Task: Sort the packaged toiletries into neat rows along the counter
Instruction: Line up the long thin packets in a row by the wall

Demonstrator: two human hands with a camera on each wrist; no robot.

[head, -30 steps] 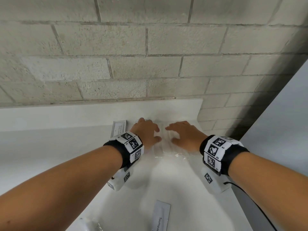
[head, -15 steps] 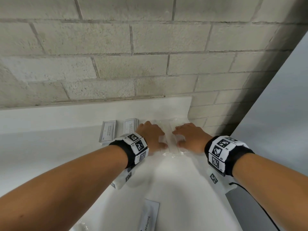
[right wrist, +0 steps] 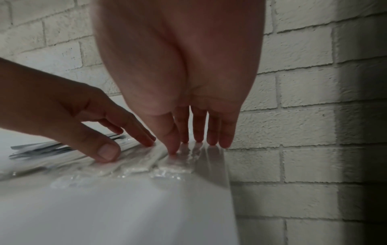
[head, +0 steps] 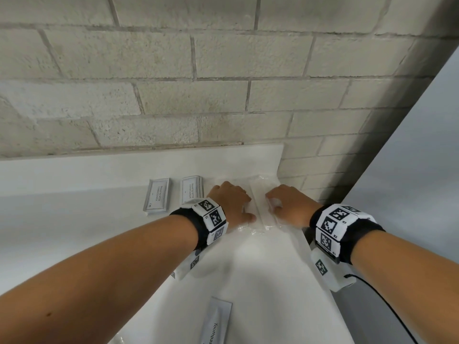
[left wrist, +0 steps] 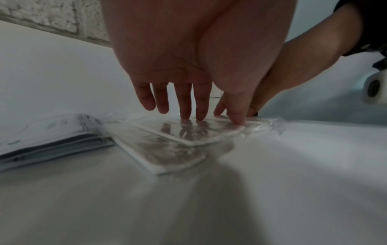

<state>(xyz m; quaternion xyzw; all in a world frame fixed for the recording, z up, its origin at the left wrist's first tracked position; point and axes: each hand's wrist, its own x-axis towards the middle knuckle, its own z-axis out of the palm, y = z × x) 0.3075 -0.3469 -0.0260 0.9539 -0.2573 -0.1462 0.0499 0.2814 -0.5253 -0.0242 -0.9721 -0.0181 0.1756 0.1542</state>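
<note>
Clear-wrapped flat white packets (head: 258, 207) lie overlapped at the back right corner of the white counter (head: 260, 269). My left hand (head: 231, 202) presses its straight fingers (left wrist: 194, 107) down on the top packet (left wrist: 188, 131). My right hand (head: 288, 204) presses the packets from the right with straight fingers (right wrist: 211, 131) near the counter's right edge; the clear-wrapped packets (right wrist: 146, 162) crinkle under both hands. Two stacks of shampoo sachets (head: 157, 199) (head: 190, 192) sit in a row left of my left hand.
A toothpaste sachet (head: 216, 321) lies near the counter's front. A clear wrapper (head: 119, 340) shows at the bottom edge. A brick wall (head: 198, 95) rises behind the counter's backsplash, and the counter drops off at its right edge (head: 320, 269).
Both hands stay on the clear packets and have drawn slightly toward the back wall. The view has shifted, bringing both shampoo stacks into sight.
</note>
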